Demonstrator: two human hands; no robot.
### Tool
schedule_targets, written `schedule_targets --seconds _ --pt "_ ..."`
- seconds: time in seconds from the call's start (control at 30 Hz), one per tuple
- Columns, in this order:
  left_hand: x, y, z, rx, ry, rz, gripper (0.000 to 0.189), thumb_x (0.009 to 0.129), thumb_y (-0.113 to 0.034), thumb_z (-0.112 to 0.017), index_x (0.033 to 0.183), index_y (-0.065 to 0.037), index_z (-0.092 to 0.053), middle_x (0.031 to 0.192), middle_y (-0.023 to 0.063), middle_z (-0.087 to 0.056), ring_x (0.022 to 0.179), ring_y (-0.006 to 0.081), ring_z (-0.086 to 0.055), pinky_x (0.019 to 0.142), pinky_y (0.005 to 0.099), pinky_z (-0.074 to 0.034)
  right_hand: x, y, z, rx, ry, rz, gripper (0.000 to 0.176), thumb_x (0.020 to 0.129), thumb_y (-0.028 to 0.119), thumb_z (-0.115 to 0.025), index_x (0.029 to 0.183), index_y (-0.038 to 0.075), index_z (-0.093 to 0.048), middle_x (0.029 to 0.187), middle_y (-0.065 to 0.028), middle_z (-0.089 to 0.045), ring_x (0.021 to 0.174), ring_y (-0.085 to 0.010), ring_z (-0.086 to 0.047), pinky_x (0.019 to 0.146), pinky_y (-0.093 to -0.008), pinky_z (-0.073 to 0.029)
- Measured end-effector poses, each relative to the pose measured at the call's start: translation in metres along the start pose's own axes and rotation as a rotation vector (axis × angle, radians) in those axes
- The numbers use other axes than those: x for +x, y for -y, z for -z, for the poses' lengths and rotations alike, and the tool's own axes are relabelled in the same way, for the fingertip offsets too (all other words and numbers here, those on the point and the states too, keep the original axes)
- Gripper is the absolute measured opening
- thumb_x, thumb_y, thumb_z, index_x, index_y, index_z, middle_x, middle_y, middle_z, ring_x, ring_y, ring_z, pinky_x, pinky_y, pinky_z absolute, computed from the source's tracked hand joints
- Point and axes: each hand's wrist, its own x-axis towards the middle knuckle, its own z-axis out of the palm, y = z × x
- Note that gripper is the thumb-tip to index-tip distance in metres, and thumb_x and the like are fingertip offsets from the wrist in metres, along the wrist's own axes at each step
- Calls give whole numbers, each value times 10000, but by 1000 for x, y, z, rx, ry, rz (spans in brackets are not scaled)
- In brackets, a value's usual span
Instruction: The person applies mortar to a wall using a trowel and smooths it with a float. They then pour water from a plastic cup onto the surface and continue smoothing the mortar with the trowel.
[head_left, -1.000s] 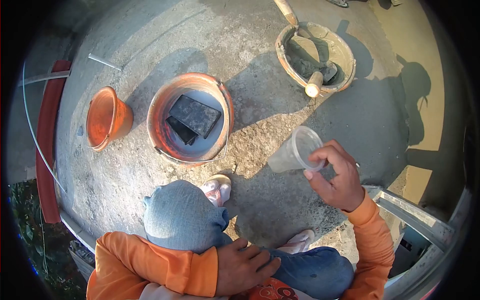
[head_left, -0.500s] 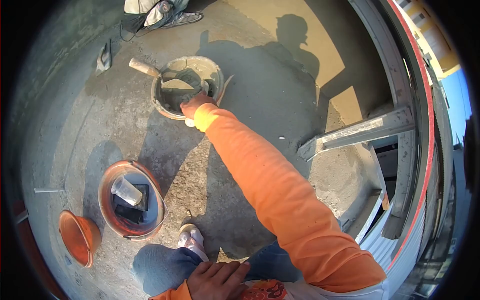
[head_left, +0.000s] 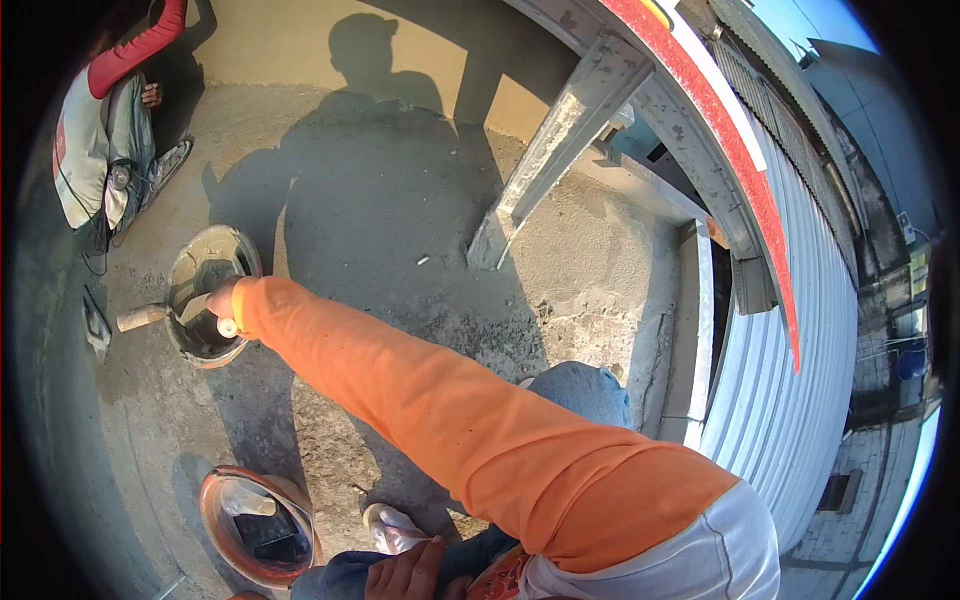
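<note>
My right hand (head_left: 222, 300) reaches out to the left, closed around a trowel whose pale round handle end (head_left: 228, 327) pokes out below the fist; its blade is hidden. The hand is over the near right side of a bucket (head_left: 250, 252) smeared with wet grey mortar (head_left: 212, 272). Another tool with a wooden handle (head_left: 142, 317) rests across the bucket's left rim. My left hand (head_left: 408, 572) lies on my lap at the bottom edge, fingers extended and holding nothing visible.
An orange bucket (head_left: 212, 520) near my foot holds a clear plastic cup (head_left: 245, 498) and dark flat pieces. At upper left, another person (head_left: 85, 150) crouches by the wall. A concrete post (head_left: 545, 150) and red-edged beam (head_left: 720, 130) stand right, beside corrugated metal sheeting (head_left: 800, 380).
My view has swung right and up, so the buckets sit further left and the crouching person shows more. My right hand stays at the mortar bucket, closed on the trowel.
</note>
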Motion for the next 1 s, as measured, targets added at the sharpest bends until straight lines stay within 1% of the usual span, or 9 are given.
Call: schedule_targets --seconds 0.07,0.2,0.33,0.37,0.4,0.43,0.5,0.77,1.0 --pt "3 1 0 -11 -7 -37 505 780 -220 -695 1197 10 -526 1105 209 -597 961 366 -595 801 452 -474 5 -2 -1 130 -19 -64 343 874 267 -499 1115 46 -601 1125 -134 -603 822 -273 -654 612 -435 -530" --pt "2 5 -2 -14 -23 -31 508 778 -217 -696 1202 5 -525 1106 203 -597 969 367 -590 813 448 -470 63 -16 -12 -1077 -260 241 400 814 258 -586 1169 78 -626 1238 -131 -585 1110 -266 -591 887 -360 -485" --pt "2 3 0 -26 -19 15 509 765 -215 -697 1197 -5 -532 1103 184 -598 974 347 -588 815 422 -468 0 4 -1 -851 -358 37 319 778 189 -668 1073 69 -672 1126 -145 -643 1030 -286 -633 844 -359 -519" --pt "-1 2 -1 -29 -16 23 512 760 -217 -697 1198 -9 -533 1098 175 -600 972 336 -590 815 413 -467 41 46 -41 -1276 -483 -870 298 769 198 -674 1039 72 -689 1110 -141 -651 1030 -275 -634 844 -362 -517" --pt "2 1 5 -18 -60 -18 505 763 -218 -682 1199 -18 -529 1078 150 -600 939 309 -592 807 395 -460 19 8 -2 -1353 -177 159 271 756 192 -677 1000 76 -704 1090 -132 -661 1028 -262 -636 846 -358 -513" --pt "1 0 8 -10 -114 60 505 763 -218 -682 1199 -18 -529 1078 150 -600 939 309 -592 807 395 -460 15 3 7 -1387 -110 229 271 756 192 -677 1000 76 -704 1090 -132 -661 1028 -262 -636 846 -358 -513" --pt "-5 1 9 -10 -76 -15 497 769 -216 -664 1205 -27 -518 1083 126 -592 928 282 -582 813 390 -446 21 13 5 -1087 -324 94 290 757 173 -654 1027 75 -697 1092 -131 -660 1029 -265 -635 839 -362 -509" --pt "-17 11 5 2 -81 -45 481 792 -285 -600 1205 -50 -525 1096 91 -591 906 220 -590 759 332 -424 5 19 -5 -1308 -385 130 433 770 144 -669 1183 66 -563 1205 -130 -600 1106 -286 -588 902 -370 -499" --pt "-20 14 -7 47 -240 -52 432 761 -299 -611 1118 -57 -594 985 90 -628 825 213 -615 704 330 -430 15 18 -9 -1294 -435 120 306 781 175 -662 1065 64 -642 1112 -126 -650 1047 -288 -620 869 -368 -515"
